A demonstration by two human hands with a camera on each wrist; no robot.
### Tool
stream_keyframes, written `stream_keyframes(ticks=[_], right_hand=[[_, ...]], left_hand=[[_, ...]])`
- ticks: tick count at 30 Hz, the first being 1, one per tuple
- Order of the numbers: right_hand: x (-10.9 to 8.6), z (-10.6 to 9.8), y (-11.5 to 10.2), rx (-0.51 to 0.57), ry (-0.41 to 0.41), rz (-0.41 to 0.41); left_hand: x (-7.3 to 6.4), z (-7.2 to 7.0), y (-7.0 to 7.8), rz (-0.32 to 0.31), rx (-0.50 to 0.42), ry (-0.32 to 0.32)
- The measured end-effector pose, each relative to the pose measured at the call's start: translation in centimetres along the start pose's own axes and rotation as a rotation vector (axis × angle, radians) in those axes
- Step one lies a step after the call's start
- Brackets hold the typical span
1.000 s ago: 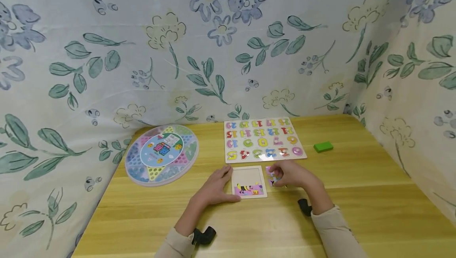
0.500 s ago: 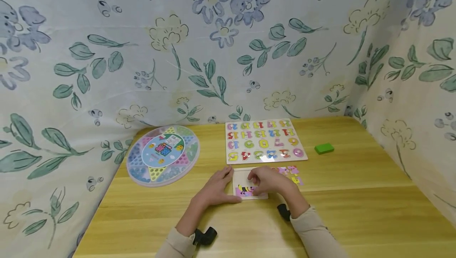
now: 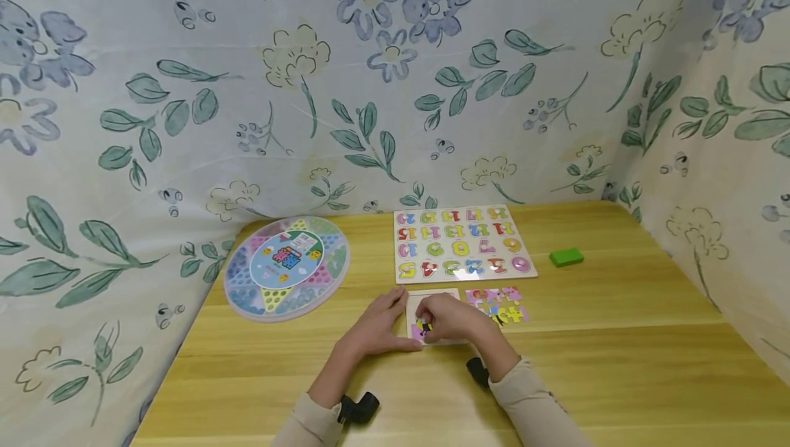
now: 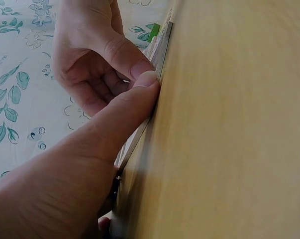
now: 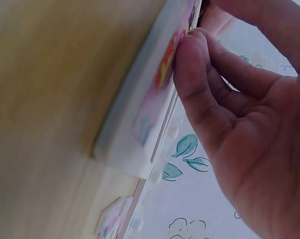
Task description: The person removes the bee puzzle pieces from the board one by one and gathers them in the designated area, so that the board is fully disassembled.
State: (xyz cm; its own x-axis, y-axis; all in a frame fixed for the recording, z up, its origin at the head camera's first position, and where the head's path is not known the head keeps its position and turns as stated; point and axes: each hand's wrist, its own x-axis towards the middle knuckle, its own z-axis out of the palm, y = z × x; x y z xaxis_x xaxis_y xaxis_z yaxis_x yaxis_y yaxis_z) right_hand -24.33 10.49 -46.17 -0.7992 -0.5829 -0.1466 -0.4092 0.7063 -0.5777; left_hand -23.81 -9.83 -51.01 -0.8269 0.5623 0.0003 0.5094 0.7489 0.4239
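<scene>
A small square jigsaw tray (image 3: 412, 294) lies on the table, its front strip of pieces showing a bee (image 3: 424, 328) on pink. My left hand (image 3: 378, 327) holds the tray's left side, fingers at the far corner and thumb (image 4: 135, 97) along the front edge. Over the tray, my right hand (image 3: 449, 317) pinches a jigsaw piece, mostly covered by the fingers. In the right wrist view, the thumb and fingertips of that hand (image 5: 239, 94) meet right at the picture surface. Loose jigsaw pieces (image 3: 509, 311) lie just right of the tray.
Behind the tray lies a number puzzle board (image 3: 465, 245). A round Chinese checkers set (image 3: 286, 269) sits at the left, and a green block (image 3: 566, 257) at the right. Floral cloth (image 3: 370, 125) hangs behind the table (image 3: 617, 351).
My right hand has moved left from the loose pieces to over the tray, then slightly farther left and down. The left hand has stayed at the tray's left side.
</scene>
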Motion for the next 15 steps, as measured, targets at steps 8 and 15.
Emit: stream_keyframes(ticks=[8, 15], right_hand=[[-0.03, 0.27, 0.23, 0.018, -0.002, 0.000], [-0.12, 0.28, 0.40, 0.040, 0.005, -0.011]], left_hand=[[-0.01, 0.09, 0.01, 0.000, 0.001, -0.003], [-0.04, 0.34, -0.17, 0.006, 0.006, 0.003]])
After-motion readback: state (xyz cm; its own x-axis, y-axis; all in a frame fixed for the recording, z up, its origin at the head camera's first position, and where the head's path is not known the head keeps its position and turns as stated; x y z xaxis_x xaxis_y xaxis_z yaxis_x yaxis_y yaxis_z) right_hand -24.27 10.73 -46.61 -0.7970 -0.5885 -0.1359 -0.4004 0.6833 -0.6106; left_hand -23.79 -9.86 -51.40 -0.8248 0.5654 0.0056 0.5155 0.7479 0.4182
